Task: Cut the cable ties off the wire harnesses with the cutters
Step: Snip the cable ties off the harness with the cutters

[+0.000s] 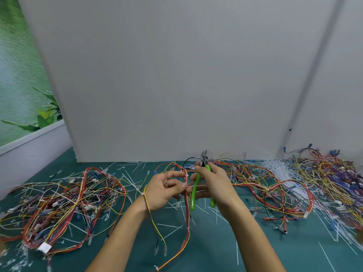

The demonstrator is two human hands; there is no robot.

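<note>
Both hands are raised over the middle of the tabletop [206, 252], a teal mat backed by a plain white panel [176, 75] along its far edge.

The left hand [164, 190] has its grip clamped on a wire harness [187, 214]: thumb and fingertips pinch the red and yellow strands just beside the right hand. From there the strands hang down and curve toward the near edge. A thin yellow and black wire [155, 226] drapes over the left wrist and dangles below it.

A white cable tie [198, 186] sits on the harness at the pinch. Its tail sticks out sideways to the right and crosses one of the handles.

The right hand [215, 183] has its grip closed round the green handles of the cutters [194, 193]. The tool stands nearly upright, its metal head above the knuckles and aimed at the far edge. The blades look slightly parted, though blur makes that unsure, and they are clear of the tie.

A tangled pile of harnesses [59, 203] lies toward the left edge. Another pile [275, 185] spreads right of the hands, and a third [334, 173] fills the far right corner. A sheaf of white uncut ties [279, 169] lies between those two. Cut tie pieces [172, 226] litter the mat around the hands.
</note>
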